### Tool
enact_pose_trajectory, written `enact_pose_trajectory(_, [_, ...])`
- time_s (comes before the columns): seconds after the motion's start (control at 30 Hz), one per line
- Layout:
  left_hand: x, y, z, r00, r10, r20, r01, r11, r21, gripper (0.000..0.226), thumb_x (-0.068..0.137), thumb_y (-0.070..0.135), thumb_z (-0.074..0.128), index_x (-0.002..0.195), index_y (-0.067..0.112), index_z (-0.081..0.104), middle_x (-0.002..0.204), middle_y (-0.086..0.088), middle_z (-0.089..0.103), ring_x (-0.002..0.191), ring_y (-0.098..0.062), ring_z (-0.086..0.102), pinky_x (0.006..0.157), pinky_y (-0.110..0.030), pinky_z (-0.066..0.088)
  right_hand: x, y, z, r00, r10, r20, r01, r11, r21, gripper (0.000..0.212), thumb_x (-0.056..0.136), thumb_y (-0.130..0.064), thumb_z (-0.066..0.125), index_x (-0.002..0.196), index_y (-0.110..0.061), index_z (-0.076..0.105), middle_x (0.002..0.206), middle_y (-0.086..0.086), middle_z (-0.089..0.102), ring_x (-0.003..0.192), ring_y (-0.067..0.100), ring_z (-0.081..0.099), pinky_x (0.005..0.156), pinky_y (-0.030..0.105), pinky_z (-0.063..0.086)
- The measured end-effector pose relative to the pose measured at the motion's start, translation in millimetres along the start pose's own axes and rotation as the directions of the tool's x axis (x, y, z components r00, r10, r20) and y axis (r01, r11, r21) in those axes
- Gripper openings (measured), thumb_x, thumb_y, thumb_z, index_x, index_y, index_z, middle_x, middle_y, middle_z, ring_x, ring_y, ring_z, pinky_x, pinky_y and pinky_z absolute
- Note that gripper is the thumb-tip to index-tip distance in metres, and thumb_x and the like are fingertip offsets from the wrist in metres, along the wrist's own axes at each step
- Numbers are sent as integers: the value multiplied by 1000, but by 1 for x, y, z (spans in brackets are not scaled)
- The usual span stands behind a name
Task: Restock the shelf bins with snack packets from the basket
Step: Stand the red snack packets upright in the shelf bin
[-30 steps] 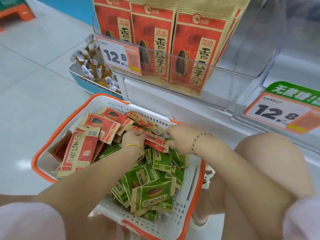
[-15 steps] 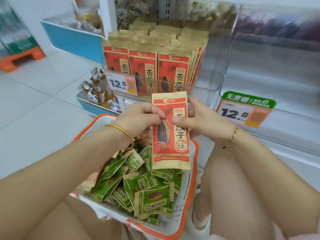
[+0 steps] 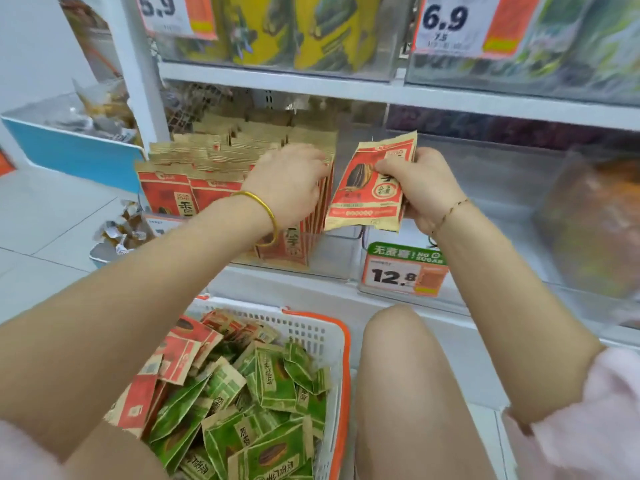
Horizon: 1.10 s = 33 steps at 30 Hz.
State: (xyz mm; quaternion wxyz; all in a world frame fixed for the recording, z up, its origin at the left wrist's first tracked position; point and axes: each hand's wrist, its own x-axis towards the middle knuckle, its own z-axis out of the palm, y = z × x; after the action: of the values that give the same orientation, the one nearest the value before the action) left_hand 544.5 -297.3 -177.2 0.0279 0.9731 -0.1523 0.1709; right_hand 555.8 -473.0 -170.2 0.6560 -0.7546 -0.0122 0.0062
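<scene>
My right hand (image 3: 420, 188) grips a red and gold snack packet (image 3: 369, 188) and holds it upright at the right end of the clear shelf bin (image 3: 341, 251). My left hand (image 3: 289, 181) rests on the tops of the red packets (image 3: 194, 174) standing in rows in that bin, fingers curled over the rightmost ones. Below, the white basket with an orange rim (image 3: 332, 337) holds several red packets (image 3: 180, 358) on its left and green packets (image 3: 266, 403) on its right.
A 12.8 price tag (image 3: 403, 271) hangs on the shelf edge right of the bin. My bare knee (image 3: 401, 358) is beside the basket. The shelf above carries yellow and green bags with 6.9 tags (image 3: 450, 22). A blue tray (image 3: 72, 150) of wrapped sweets stands at left.
Both hands rose from the basket to the shelf bin. The red packet went from both hands to the right hand alone, and the left hand moved onto the stocked packets.
</scene>
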Motion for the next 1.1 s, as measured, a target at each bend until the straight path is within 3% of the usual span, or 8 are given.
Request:
enact_pose_trajectory(0.1, [27, 2, 14, 968, 89, 234, -157, 945, 286, 42, 95, 24, 35, 136, 21, 47, 152, 1, 26, 143, -17, 14, 111, -43, 21, 14, -3, -6, 1000, 17, -12, -17, 1000, -9, 14, 89, -11, 57, 76, -13, 50, 71, 5, 64, 58, 15, 63, 56, 29, 54])
enact_pose_trajectory(0.2, [45, 2, 20, 926, 64, 373, -226, 884, 410, 51, 98, 39, 29, 147, 26, 28, 159, 1, 8, 146, -21, 2, 114, -48, 13, 29, -6, -9, 999, 34, 27, -34, 999, 1, 11, 89, -11, 57, 80, -13, 52, 72, 4, 64, 58, 13, 63, 55, 26, 54])
enact_pose_trajectory(0.37, [49, -2, 25, 932, -41, 359, -131, 887, 442, 52, 96, 38, 32, 147, 25, 30, 158, 3, 13, 145, -20, 7, 110, -45, 28, 57, -7, -2, 998, 69, 8, -69, 997, -18, 11, 90, -15, 59, 96, -9, 53, 78, 4, 65, 61, 13, 63, 49, 22, 52])
enact_pose_trajectory(0.5, [55, 5, 25, 942, -12, 336, -164, 856, 490, 48, 95, 35, 33, 141, 24, 37, 150, -1, 31, 140, -23, 20, 109, -46, 27, 74, -1, 2, 997, 72, -32, -73, 996, -54, 15, 88, -17, 61, 95, -8, 52, 84, 10, 66, 64, 17, 64, 61, 30, 52])
enact_pose_trajectory(0.67, [88, -1, 35, 900, 20, 435, -262, 823, 503, 55, 95, 42, 33, 147, 25, 27, 156, 0, 17, 145, -22, 5, 112, -50, 14, 87, -4, -8, 989, 145, 18, -145, 989, 7, 35, 87, -13, 62, 115, 2, 48, 84, 13, 65, 63, 22, 63, 61, 34, 54])
enact_pose_trajectory(0.83, [96, -8, 42, 899, -45, 435, -166, 885, 434, 53, 94, 38, 37, 144, 22, 35, 152, -1, 29, 144, -21, 9, 111, -46, 25, 97, -8, -3, 991, 133, -19, -132, 990, 43, 9, 88, -9, 60, 89, -6, 52, 72, 8, 62, 53, 16, 62, 55, 29, 54])
enact_pose_trajectory(0.97, [90, -15, 32, 917, -3, 400, -100, 967, 236, 50, 93, 28, 38, 142, 19, 38, 150, 1, 31, 144, -17, 9, 115, -46, 18, 108, -10, 12, 985, 105, -139, -98, 993, 58, 18, 88, -11, 61, 72, -13, 53, 79, 9, 63, 75, 29, 66, 82, 47, 54])
enact_pose_trajectory(1.1, [84, -18, 23, 919, -20, 393, -41, 988, 147, 44, 93, 22, 37, 134, 19, 49, 146, 4, 35, 140, -17, 17, 115, -44, 14, 118, -3, 24, 975, 88, -206, -93, 996, -14, 13, 82, -12, 66, 90, -6, 57, 100, 20, 67, 88, 37, 67, 83, 53, 54])
